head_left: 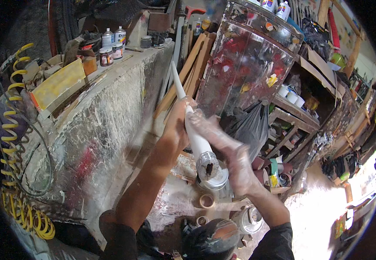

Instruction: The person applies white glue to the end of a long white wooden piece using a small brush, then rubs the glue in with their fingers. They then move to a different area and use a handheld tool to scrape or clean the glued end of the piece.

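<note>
A white tapered pole is slanting through the frame's centre, the left hand clamping it; the blurred right hand is apparently touching it, grip unclear, seemingly rubbing; the next stroke is probably needing steady support.

Hose lies left of tube, cabinet right; cans on ledge.

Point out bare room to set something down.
The sunlit floor right of the white tub, below the dark clutter, looks bare, though glare hides detail. The ledge is crowded around the cans and jars.
</note>
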Available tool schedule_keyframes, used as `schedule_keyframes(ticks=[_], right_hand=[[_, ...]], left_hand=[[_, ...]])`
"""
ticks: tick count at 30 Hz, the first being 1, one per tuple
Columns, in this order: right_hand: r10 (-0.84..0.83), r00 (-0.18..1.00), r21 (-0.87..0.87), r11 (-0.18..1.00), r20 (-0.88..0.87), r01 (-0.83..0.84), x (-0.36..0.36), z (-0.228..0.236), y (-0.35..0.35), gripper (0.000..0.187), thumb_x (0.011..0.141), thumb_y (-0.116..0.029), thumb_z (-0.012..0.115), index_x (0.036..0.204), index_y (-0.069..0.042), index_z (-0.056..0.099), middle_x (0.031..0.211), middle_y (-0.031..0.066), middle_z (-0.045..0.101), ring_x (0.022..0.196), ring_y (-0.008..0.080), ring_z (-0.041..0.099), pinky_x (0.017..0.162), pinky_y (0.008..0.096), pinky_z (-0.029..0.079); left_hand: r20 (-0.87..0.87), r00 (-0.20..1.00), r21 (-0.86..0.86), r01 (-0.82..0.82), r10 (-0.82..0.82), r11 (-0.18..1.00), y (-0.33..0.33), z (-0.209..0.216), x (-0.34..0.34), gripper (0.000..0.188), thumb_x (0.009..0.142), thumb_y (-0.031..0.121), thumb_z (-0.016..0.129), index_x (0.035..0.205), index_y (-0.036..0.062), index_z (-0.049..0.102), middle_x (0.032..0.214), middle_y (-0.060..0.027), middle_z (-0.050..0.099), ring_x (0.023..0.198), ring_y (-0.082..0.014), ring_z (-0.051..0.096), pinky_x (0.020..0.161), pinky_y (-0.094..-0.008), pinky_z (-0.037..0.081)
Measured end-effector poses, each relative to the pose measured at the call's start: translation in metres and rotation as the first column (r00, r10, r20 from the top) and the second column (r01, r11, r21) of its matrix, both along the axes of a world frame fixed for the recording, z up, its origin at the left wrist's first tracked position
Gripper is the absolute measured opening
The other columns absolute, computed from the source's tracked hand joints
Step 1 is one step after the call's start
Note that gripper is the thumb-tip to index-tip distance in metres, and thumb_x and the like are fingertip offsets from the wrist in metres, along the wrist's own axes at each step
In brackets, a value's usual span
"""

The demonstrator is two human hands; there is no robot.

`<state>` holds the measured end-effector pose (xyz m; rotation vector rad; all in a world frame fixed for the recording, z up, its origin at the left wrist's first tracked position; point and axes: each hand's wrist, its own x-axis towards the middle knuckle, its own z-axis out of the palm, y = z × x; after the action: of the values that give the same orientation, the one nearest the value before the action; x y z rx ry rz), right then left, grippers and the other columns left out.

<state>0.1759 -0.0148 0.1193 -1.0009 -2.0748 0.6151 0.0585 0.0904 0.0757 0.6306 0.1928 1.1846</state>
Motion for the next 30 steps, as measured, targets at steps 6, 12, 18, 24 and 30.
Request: schedule_keyframes(ticks=[6,12,18,24,30], right_hand=[[-0.107,0.980,0.094,0.988,-0.169,0.125,-0.004,0.000,0.002,0.094,0.089,-0.071,0.007,0.140,0.001,0.038,0.147,0.0166,0.035,0.140,0.0285,0.025,0.117,0.0409,0.010],[-0.164,0.947,0.208,0.952,-0.277,0.226,0.006,-0.005,0.009,0.072,0.100,-0.051,0.012,0.145,0.004,0.026,0.151,0.0174,0.028,0.142,0.0264,0.021,0.117,0.0393,0.008],[-0.516,0.619,-0.324,0.856,-0.592,0.403,0.073,-0.058,-0.047,0.033,0.099,-0.020,0.047,0.120,0.002,0.059,0.106,0.0156,0.068,0.097,0.0157,0.064,0.090,0.0308,0.048],[-0.799,0.069,-0.235,0.258,-0.597,0.937,0.137,-0.182,-0.173,0.013,0.094,-0.011,0.058,0.084,-0.005,0.053,0.060,-0.0051,0.046,0.048,0.0026,0.043,0.044,0.0194,0.036],[-0.977,-0.137,-0.693,0.014,-0.162,0.721,0.122,-0.316,-0.285,0.014,0.093,-0.012,0.060,0.090,-0.004,0.049,0.064,-0.0008,0.051,0.055,0.0055,0.049,0.046,0.0215,0.039]], left_hand=[[0.023,0.994,0.042,-0.105,0.104,0.994,0.013,-0.006,0.008,0.018,0.085,0.026,0.061,0.088,0.0121,0.051,0.071,-0.0006,0.049,0.064,-0.0127,0.052,0.060,-0.0283,0.047],[0.084,0.977,-0.019,0.197,-0.195,0.980,0.048,-0.031,0.011,0.020,0.090,0.030,0.056,0.090,0.0117,0.049,0.074,-0.0001,0.049,0.069,-0.0117,0.052,0.063,-0.0270,0.046],[0.208,0.901,-0.196,0.420,-0.381,0.886,0.071,-0.044,0.012,0.018,0.083,0.015,0.056,0.086,0.0040,0.043,0.075,-0.0063,0.046,0.052,-0.0119,0.046,0.047,-0.0216,0.046],[-0.180,0.941,0.091,0.306,-0.287,0.948,0.080,-0.101,0.033,0.022,0.090,0.022,0.059,0.093,0.0033,0.047,0.078,-0.0060,0.049,0.064,-0.0120,0.046,0.055,-0.0265,0.046],[-0.609,0.789,-0.035,-0.133,0.084,0.991,0.046,-0.176,0.083,0.018,0.090,0.024,0.058,0.090,0.0087,0.048,0.070,-0.0007,0.047,0.062,-0.0116,0.050,0.057,-0.0242,0.045]])
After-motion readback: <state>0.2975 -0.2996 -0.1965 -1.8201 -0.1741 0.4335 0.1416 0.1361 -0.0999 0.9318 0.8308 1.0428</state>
